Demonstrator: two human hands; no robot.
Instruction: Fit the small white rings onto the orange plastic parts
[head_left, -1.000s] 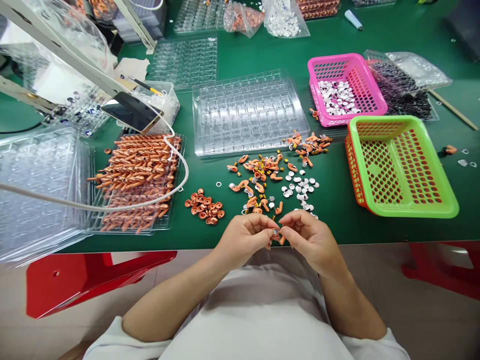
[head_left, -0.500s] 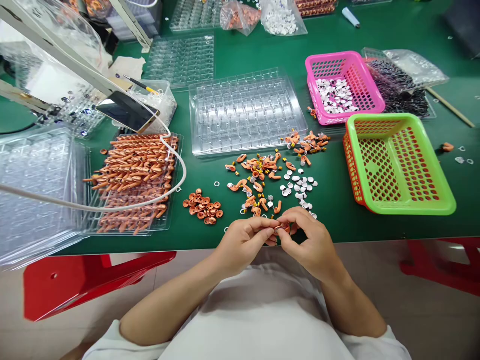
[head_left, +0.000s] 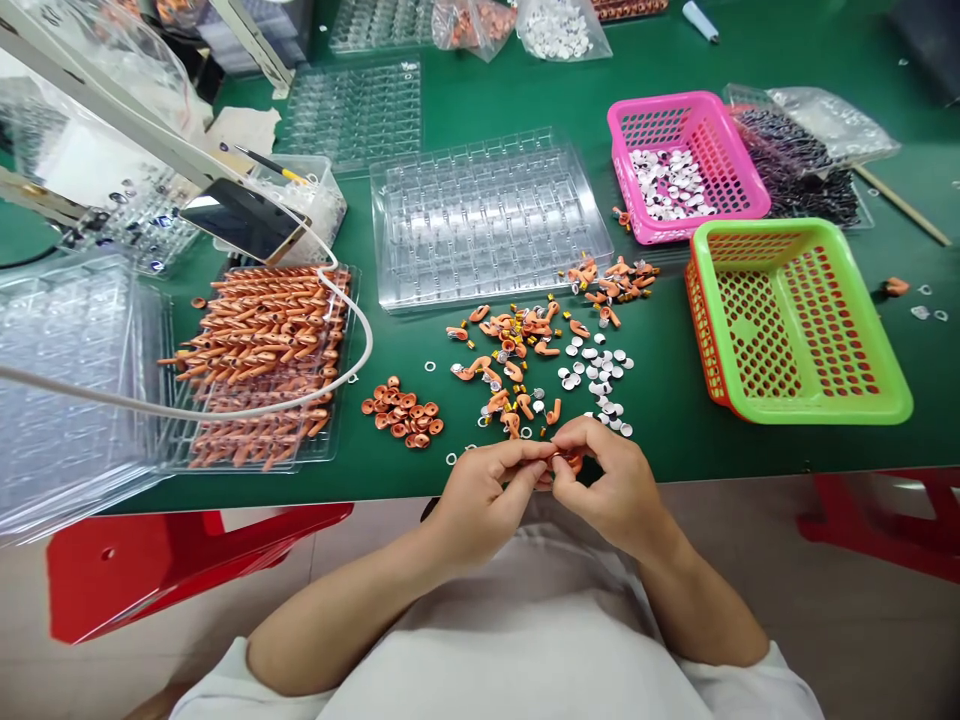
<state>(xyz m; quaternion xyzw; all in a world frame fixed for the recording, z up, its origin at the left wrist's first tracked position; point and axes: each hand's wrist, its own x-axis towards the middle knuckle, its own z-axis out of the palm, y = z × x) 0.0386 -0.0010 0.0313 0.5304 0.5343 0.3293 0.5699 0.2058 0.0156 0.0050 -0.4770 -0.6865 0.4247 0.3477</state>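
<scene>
My left hand (head_left: 487,495) and my right hand (head_left: 609,488) meet at the table's front edge, fingertips pinched together. Between them is a small orange-copper plastic part (head_left: 571,460), mostly covered by the fingers. Just beyond the hands lies a loose pile of curved orange parts (head_left: 517,345) mixed with small yellow pieces. White round discs (head_left: 600,370) are scattered to the right of that pile. A group of copper-coloured cup-shaped pieces (head_left: 405,412) lies to its left.
A clear moulded tray (head_left: 487,220) lies behind the parts. The green basket (head_left: 817,405) stands at right, near a pink basket (head_left: 686,105) of white discs. At left are a tray of copper parts (head_left: 259,340), a phone (head_left: 244,220) and a white cable (head_left: 360,370).
Both hands stay together on the small part, with only slight finger shifts. The whole view has moved a little.
</scene>
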